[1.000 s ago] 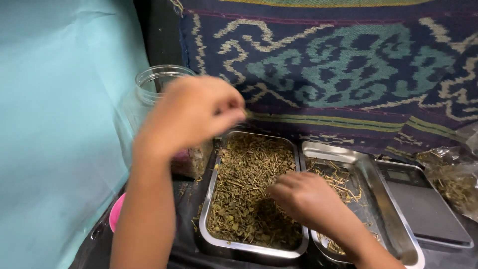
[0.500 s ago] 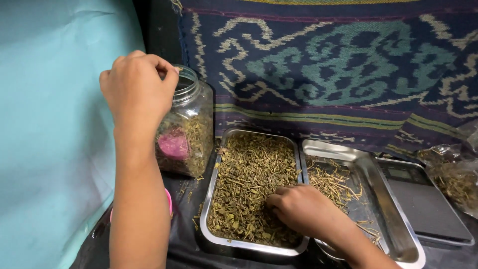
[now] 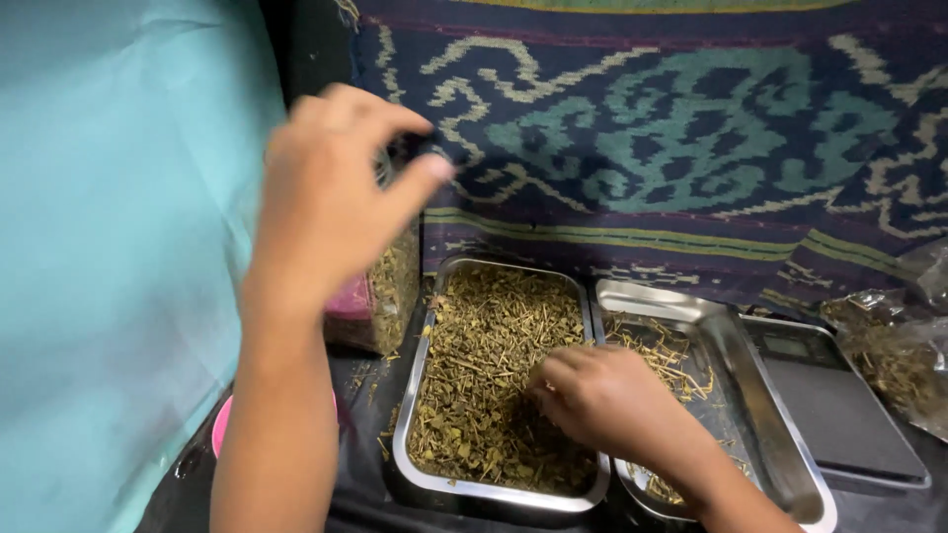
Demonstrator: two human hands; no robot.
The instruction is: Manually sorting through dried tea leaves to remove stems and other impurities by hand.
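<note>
The left tray (image 3: pixel 415 395) is polished, glossy metal, heaped with dry, rough, matt herb leaves and stems (image 3: pixel 494 365). Just right of it, a second shiny steel tray (image 3: pixel 750 395). Left of it, a clear smooth plastic jar (image 3: pixel 390 286). Behind it hangs coarse woven cloth (image 3: pixel 671 138), matt.

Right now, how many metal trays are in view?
2. One tray, full of dried herbs, sits centre under the right hand. The second tray, nearly empty, touches its right side, beside the scale. None seems hidden.

Black sheet (image 3: pixel 365 503) under trays (image 3: pixel 494 489), jar (image 3: pixel 390 296), scale (image 3: pixel 839 415)
</note>
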